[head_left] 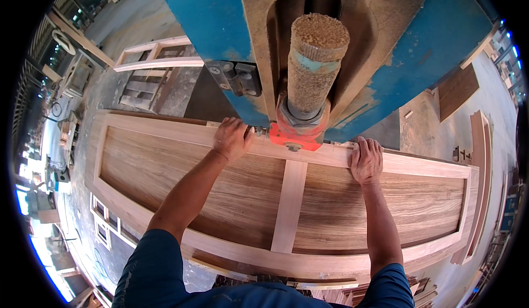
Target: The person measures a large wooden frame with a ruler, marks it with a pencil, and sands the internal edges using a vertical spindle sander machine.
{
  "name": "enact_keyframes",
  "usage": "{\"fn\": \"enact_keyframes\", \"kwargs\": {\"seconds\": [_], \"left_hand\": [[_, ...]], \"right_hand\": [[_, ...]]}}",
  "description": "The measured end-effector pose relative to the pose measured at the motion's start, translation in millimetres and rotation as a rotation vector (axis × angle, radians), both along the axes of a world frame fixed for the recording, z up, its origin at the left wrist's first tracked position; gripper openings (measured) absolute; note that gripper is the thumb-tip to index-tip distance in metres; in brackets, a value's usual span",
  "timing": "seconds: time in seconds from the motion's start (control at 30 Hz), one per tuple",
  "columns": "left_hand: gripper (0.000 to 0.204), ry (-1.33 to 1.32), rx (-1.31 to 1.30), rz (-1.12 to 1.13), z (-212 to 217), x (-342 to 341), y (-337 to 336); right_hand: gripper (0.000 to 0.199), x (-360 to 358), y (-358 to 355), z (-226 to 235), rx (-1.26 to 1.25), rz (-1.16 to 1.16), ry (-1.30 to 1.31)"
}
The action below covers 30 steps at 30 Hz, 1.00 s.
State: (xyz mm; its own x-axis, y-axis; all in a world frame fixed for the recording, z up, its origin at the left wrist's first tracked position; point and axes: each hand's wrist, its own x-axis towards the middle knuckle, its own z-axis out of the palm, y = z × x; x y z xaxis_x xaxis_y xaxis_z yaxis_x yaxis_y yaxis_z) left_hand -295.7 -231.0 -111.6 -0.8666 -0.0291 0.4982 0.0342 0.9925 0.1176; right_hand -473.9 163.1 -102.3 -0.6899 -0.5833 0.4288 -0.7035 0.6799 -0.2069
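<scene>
A large wooden panel door (289,214) lies flat before me, with pale frame rails and two darker grained panels split by a middle stile. My left hand (232,138) is closed over its far rail, left of the machine head. On the other side of that head, my right hand (367,160) wraps its fingers over the same rail. Between my hands, the machine's red head (295,137) sits over the rail's far edge, below a thick, dust-covered round shaft (317,68). Whatever part meets the wood beneath the head is hidden.
The blue machine body (380,71) rises just beyond the door, with black switches (234,77) on its left side. A wooden frame (157,54) stands at the far left. Long wooden pieces (478,186) stand at the right, and white frames (103,220) lie low at left.
</scene>
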Motion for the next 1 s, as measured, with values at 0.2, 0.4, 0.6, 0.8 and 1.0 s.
{"fn": "enact_keyframes", "kwargs": {"seconds": [0.2,0.4,0.6,0.8,1.0], "left_hand": [[0.019,0.014,-0.027,0.008,5.0,0.0,3.8],[0.019,0.028,-0.022,0.002,0.4,0.3,0.1],[0.02,0.007,0.005,-0.004,0.6,-1.1,0.4],[0.021,0.022,0.01,-0.03,-2.5,-1.1,-2.1],[0.02,0.02,0.003,-0.021,-0.5,-1.0,-0.6]], "right_hand": [[0.028,0.0,0.7,0.4,0.006,-0.004,-0.006],[0.029,-0.1,-0.3,0.8,0.011,-0.003,-0.01],[0.029,-1.0,1.3,-0.2,0.007,0.001,0.006],[0.028,-0.3,0.9,-0.1,0.0,-0.002,0.02],[0.028,0.1,1.2,-0.8,0.004,-0.01,0.007]]}}
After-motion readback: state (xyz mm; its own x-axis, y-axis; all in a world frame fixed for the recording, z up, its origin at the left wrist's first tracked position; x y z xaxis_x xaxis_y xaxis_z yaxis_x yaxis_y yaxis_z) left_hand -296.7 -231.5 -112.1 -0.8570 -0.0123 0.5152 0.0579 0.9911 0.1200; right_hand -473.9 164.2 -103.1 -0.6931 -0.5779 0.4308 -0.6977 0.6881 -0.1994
